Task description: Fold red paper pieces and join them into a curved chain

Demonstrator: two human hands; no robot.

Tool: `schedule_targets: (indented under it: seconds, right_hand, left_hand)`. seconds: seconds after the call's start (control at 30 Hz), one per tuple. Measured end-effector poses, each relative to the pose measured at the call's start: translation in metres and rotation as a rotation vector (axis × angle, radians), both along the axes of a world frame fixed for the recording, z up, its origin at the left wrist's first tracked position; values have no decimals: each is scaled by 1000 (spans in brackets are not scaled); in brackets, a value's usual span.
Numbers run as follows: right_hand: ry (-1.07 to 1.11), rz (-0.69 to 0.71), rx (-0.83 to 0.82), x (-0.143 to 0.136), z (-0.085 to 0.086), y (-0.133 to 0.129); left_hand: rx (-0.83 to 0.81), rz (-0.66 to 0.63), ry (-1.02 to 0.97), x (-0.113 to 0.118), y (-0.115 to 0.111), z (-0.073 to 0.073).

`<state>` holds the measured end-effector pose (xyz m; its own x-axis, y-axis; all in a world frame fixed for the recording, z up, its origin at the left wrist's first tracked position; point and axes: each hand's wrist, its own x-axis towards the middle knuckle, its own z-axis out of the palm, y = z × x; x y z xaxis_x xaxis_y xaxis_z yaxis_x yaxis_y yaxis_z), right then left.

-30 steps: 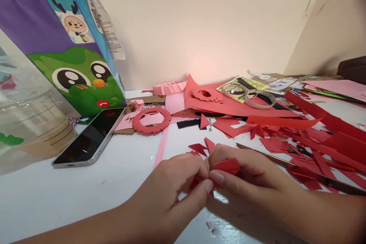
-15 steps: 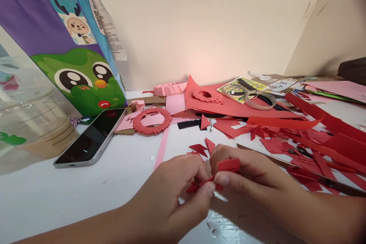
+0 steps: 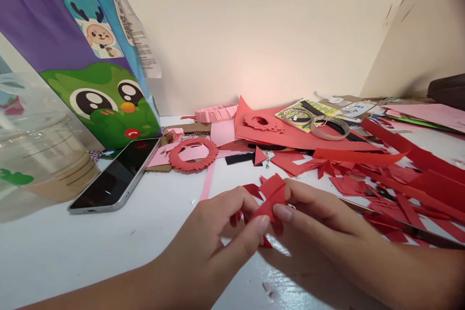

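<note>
A folded piece of red paper (image 3: 271,197) is pinched between my two hands, above the white table. My left hand (image 3: 232,227) grips its lower left side between thumb and fingers. On the right edge, my right hand (image 3: 312,213) presses it with the thumb in front and the fingers behind. A pointed red end shows below the left thumb; other parts are hidden by the fingers. Just behind the hands lie small red paper scraps (image 3: 253,189). Farther back, a red ring of folded paper (image 3: 193,154) rests partly on pink paper.
A phone (image 3: 115,177), a plastic cup of drink (image 3: 47,155) and a tall purple and green paper bag (image 3: 98,58) stand or lie at left. Red strips and scraps (image 3: 428,181) spread across the right. Tape rolls (image 3: 330,127) lie at the back on red sheets.
The red paper has been turned up, so a broad folded face now shows between my hands. My right hand has shifted slightly right, and the fingers of both hands have changed position.
</note>
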<state>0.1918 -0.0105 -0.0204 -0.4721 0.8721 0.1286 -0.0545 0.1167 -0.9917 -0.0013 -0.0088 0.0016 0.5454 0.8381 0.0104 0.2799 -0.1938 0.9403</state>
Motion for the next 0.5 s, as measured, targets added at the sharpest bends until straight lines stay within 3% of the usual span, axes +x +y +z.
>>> schedule_targets:
  seconds: [0.33, 0.5]
  right_hand:
    - [-257, 124, 116, -6, 11, -3]
    - [-219, -76, 117, -3, 6, -3]
  left_hand:
    - [-126, -19, -178, -3, 1, -10]
    - [14, 71, -139, -2, 2, -9]
